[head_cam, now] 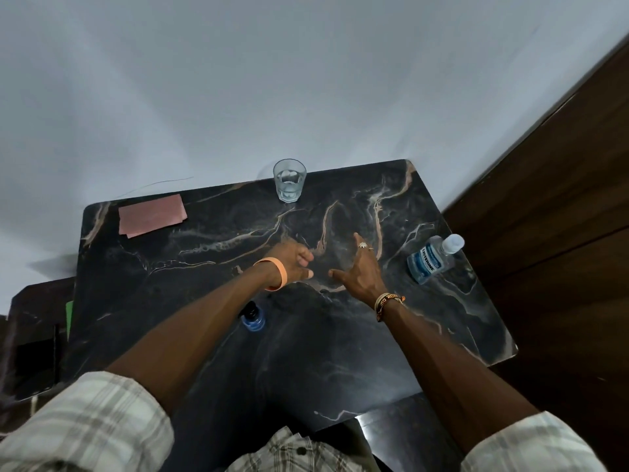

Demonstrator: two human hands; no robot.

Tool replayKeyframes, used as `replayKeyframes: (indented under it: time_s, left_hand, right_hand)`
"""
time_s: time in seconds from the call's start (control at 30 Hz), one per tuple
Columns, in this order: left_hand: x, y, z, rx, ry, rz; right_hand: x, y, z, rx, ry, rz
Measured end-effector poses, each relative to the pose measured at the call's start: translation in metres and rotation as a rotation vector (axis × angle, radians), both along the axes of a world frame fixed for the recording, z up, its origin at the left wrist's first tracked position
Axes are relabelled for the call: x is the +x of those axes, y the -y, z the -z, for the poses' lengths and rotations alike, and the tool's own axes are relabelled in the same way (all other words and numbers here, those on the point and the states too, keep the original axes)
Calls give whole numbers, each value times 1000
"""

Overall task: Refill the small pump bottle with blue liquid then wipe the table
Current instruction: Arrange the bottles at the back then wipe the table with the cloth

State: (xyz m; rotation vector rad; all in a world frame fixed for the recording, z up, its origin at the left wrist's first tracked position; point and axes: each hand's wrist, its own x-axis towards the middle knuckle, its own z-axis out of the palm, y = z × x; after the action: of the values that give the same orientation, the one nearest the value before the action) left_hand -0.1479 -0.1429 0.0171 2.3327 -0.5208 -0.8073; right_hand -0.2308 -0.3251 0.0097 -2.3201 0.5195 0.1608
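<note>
A small bottle (253,318) with a black top and blue liquid stands on the dark marble table (211,267), partly hidden under my left forearm. A clear mouthwash bottle (430,260) with blue liquid and a white cap stands near the table's right edge. A pink cloth (151,215) lies flat at the far left corner. My left hand (296,264) hovers over the table's middle with fingers loosely curled and holds nothing. My right hand (360,267) is beside it, fingers spread and empty, a hand's width left of the mouthwash bottle.
A clear glass (289,180) holding some water stands at the table's far edge against the white wall. A dark wooden door or cabinet (561,199) runs along the right. A dark seat or low surface (34,349) sits left of the table.
</note>
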Motion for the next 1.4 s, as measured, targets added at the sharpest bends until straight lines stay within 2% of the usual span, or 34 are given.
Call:
replayKeyframes:
  time_s: [0.2, 0.33, 0.47, 0.67, 0.87, 1.07, 1.27, 1.4]
  left_hand:
    - [-11, 44, -2, -39, -37, 48]
    - [-20, 72, -4, -39, -16, 115]
    - [-29, 95, -4, -30, 11, 167]
    - [-40, 138, 7, -50, -15, 175]
    - [-46, 173, 14, -65, 22, 155]
    - [-48, 205, 18, -130, 80, 42]
    - [-43, 234, 20, -270, -5, -64]
    - [-44, 246, 23, -302, -37, -89]
  right_hand:
    - [-22, 24, 4, -26, -28, 66]
    - [-40, 43, 4, -22, 45, 132]
    - [-60, 61, 6, -3, -45, 210]
    - [-88, 106, 11, -93, -165, 321]
    - [-110, 148, 15, -119, -138, 442]
    - [-108, 171, 15, -3, -8, 401]
    - [-91, 184, 9, 117, 75, 366]
    - [-85, 192, 10, 127, 94, 293]
